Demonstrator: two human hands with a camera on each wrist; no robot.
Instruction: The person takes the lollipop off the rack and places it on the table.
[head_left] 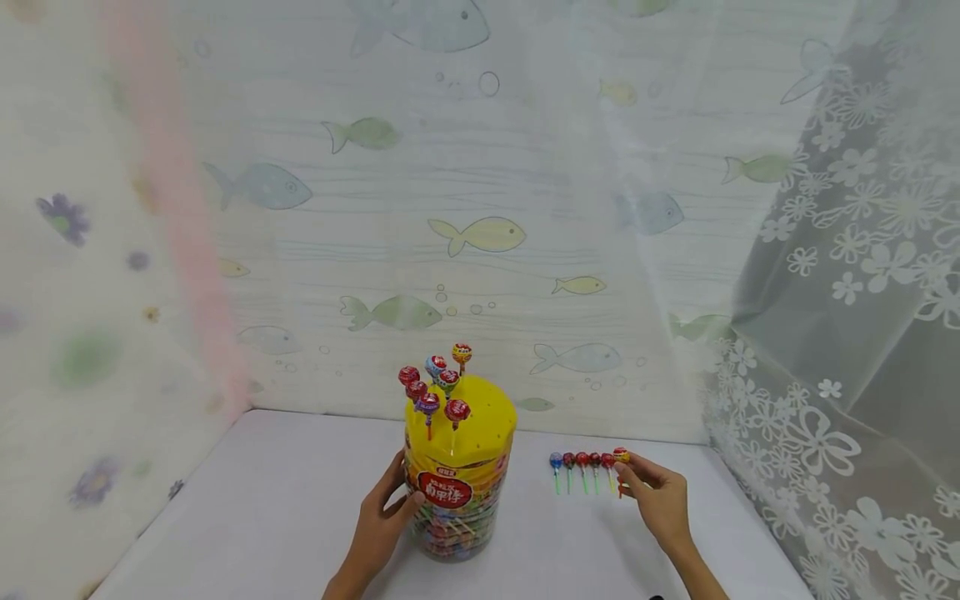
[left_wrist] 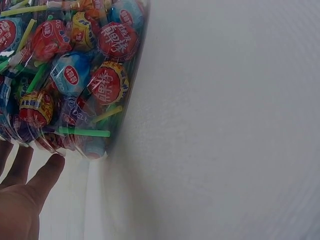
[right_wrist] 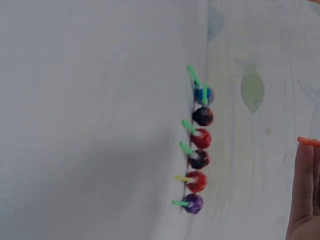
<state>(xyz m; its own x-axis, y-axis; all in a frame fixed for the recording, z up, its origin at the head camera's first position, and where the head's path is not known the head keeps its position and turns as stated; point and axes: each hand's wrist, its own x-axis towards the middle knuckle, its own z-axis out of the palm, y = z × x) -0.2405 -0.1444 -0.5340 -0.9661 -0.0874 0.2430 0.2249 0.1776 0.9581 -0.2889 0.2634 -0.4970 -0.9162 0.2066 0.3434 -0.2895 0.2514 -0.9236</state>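
Observation:
A clear plastic jar point(head_left: 459, 529) full of wrapped lollipops stands upright, and its yellow lid point(head_left: 491, 410) has several lollipops standing stick-down in it. My left hand point(head_left: 378, 518) holds the jar's left side, thumb at the front; in the left wrist view its fingers point(left_wrist: 47, 175) touch the clear wall. Between thumb and fingers, my right hand point(head_left: 663, 500) pinches a yellow-and-red lollipop point(head_left: 622, 455) by its orange stick point(right_wrist: 308, 141), at the right end of a row of lollipops point(head_left: 582, 460) lying on the table. The right wrist view shows a purple lollipop point(right_wrist: 193, 204) at that end.
The white table point(head_left: 300, 492) reaches back to a curtain point(head_left: 480, 283) printed with fish. A flower-patterned curtain point(head_left: 60, 350) hangs on the left, and a sheer lace curtain point(head_left: 832, 450) borders the right side, beyond my right hand.

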